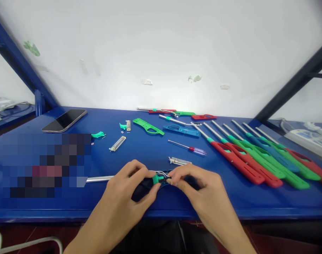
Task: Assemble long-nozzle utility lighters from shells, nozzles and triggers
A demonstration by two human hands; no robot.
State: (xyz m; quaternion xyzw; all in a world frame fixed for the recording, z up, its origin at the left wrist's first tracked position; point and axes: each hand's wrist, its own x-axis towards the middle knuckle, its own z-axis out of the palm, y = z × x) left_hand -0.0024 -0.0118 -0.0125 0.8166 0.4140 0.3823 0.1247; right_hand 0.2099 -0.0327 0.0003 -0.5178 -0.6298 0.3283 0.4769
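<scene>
Near the table's front edge, my left hand (126,190) is closed in a pinch on a teal-green lighter trigger (157,179). My right hand (203,185) pinches a small black part (167,179) beside the trigger, with thin wires running to it. Both parts lie over a dark blue lighter shell half, mostly hidden by my fingers. A metal lighter tube (99,179) sticks out to the left from behind my left hand. Just beyond my right hand lies a clear fuel tank (180,161). A screwdriver (191,149) with a red and clear handle rests farther back.
Several long lighters (245,155) in red, green and blue lie on the right. At the back are a green shell half (147,126), a blue one (182,130) and red parts (204,116). Another clear tank (117,144) and a phone (64,120) lie leftward. A blurred patch covers the left front.
</scene>
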